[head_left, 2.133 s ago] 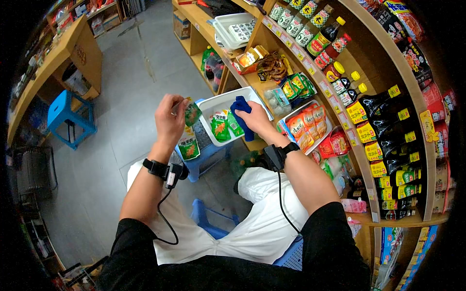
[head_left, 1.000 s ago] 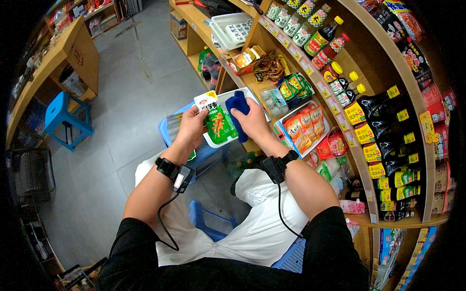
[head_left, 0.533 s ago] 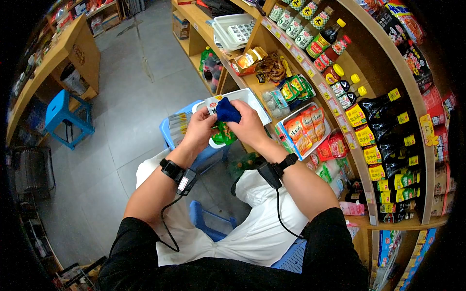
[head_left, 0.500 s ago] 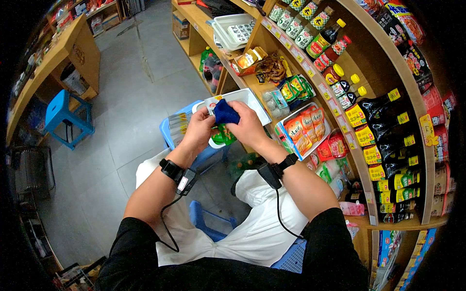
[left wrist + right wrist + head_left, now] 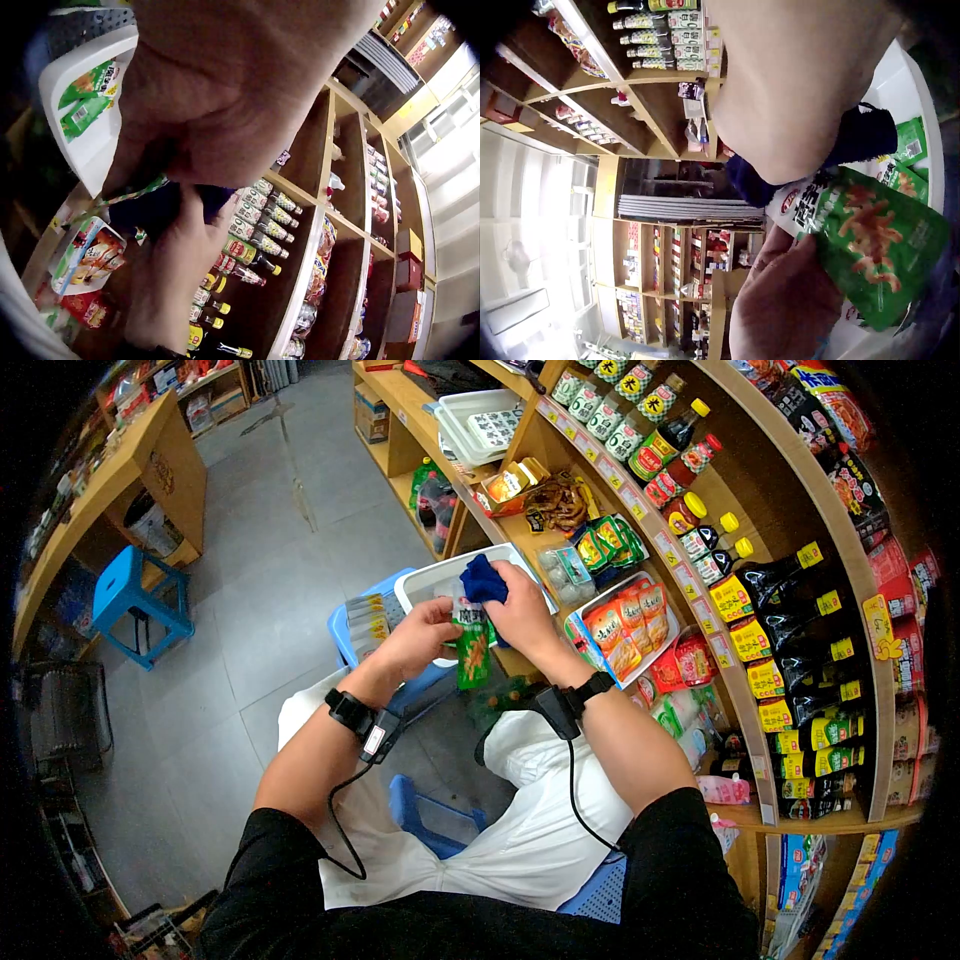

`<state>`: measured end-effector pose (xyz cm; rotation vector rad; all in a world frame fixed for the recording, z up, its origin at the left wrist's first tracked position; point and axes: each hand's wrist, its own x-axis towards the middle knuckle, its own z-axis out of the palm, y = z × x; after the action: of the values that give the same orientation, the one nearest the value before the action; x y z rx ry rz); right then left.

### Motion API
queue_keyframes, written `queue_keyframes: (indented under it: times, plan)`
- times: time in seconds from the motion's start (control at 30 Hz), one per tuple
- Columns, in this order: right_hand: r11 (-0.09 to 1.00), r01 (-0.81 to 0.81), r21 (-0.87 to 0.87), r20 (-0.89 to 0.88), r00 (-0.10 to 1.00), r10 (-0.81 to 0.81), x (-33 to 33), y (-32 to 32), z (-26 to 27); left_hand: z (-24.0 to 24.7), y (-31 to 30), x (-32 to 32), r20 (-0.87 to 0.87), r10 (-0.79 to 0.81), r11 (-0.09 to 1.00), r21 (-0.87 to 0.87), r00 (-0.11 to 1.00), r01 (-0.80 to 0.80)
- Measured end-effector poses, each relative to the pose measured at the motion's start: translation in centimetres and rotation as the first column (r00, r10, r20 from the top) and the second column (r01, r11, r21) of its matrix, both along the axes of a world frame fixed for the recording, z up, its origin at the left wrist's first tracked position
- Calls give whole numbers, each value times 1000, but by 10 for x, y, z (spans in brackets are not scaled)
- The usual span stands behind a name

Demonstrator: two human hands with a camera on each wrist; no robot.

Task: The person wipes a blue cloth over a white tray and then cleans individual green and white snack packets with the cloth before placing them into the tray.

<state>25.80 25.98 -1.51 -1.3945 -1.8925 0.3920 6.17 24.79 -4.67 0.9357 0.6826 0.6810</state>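
Observation:
My left hand (image 5: 420, 638) pinches a green-and-white snack packet (image 5: 473, 650) by its side edge, in front of the white tub (image 5: 410, 588). A dark blue cloth (image 5: 482, 578) is bunched in my right hand (image 5: 522, 612), lying against the packet's white top end. The right wrist view shows the packet (image 5: 877, 247) nearly face on, with a picture of orange-brown food, and the cloth (image 5: 866, 135) behind the right hand (image 5: 795, 97). In the left wrist view, the left palm hides most of the packet. More green packets (image 5: 86, 112) lie inside the tub.
The tub stands on a blue stool (image 5: 345, 640) beside silvery packs with yellow ends (image 5: 368, 618). Right of the hands, a shelf holds a tray of orange packets (image 5: 628, 625), a clear pack of round items (image 5: 566, 572) and sauce bottles (image 5: 780, 585). Another blue stool (image 5: 142, 600) stands left.
The left hand has brought the packet from the tub's left side to the cloth. Over the last half second, the cloth has slid off its face to its top end, and the packet has shifted right.

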Motion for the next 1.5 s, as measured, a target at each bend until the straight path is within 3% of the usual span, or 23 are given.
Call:
queue_keyframes:
  times: [0.07, 0.2, 0.3, 0.47, 0.67, 0.73, 0.83, 1.0, 1.17, 1.27, 1.37, 1.5]
  plan:
    - [1000, 0, -25, -21, 1000, -1, 4, 2, -2, -1, 1, 1, -1, -42, 999, 3, 999, 42]
    - [999, -43, -23, -28, 999, 43, -1, -2, -1, 2, -2, 2, 51, 25, 998, -63, 998, -22]
    - [993, -113, 43, 25, 993, 112, -5, -4, 5, 5, -3, 2, 54, 98, 987, -135, 994, -90]
    - [954, -297, -52, 75, 951, 300, -15, -13, 19, -4, 1, 2, 46, 153, 968, -206, 987, -140]
    - [954, -298, -10, 20, 954, 299, -12, -7, 11, 3, 2, -2, 87, 214, 947, -264, 973, -185]
    - [940, -337, -44, 20, 941, 338, -10, -9, 12, -6, 13, -8, 269, 217, 952, -271, 938, -143]
    - [913, -392, -112, 36, 917, 398, -11, -12, 14, -10, 21, -12, 363, 296, 933, -307, 884, -187]
    - [887, -445, -124, 63, 888, 455, -11, -15, 13, -19, 29, -13, 354, 385, 888, -394, 852, -237]
    - [903, -413, -118, 94, 901, 424, -9, -12, 13, -8, 23, -13, 198, 495, 842, -351, 846, -410]
    - [922, -363, -133, 74, 924, 374, -8, -10, 13, -38, 35, -23, 196, 448, 882, -257, 872, -395]
    - [953, -281, -115, 46, 957, 288, -5, -8, 7, -20, 27, -15, 170, 545, 824, -286, 821, -488]
    - [977, -206, -52, 28, 978, 208, -9, -10, 6, -16, 23, -12, 139, 555, 810, -313, 820, -495]
